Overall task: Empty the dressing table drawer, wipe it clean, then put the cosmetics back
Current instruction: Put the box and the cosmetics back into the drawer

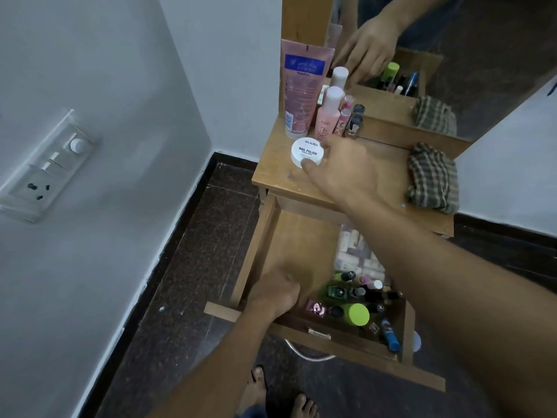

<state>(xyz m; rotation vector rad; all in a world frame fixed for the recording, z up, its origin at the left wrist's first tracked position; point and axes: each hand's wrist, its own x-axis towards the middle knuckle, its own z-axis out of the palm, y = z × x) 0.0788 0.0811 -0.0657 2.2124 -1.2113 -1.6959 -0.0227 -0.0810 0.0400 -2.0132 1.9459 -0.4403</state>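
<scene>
1. The right hand (340,170) has its fingers grasping the jar (306,150), which sits on the tabletop (280,179) left of the palm.
2. The left hand (275,294) is nearer the drawer (256,254), with its fingers curled inside. I cannot tell whether they hold anything.
3. The remaining cosmetics (355,294) crowd the drawer's right side.

Dim, even indoor light; soft blur; wide-angle bending at edges.

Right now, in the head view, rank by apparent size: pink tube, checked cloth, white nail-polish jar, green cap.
1. pink tube
2. checked cloth
3. white nail-polish jar, partly covered by right hand
4. green cap
</scene>
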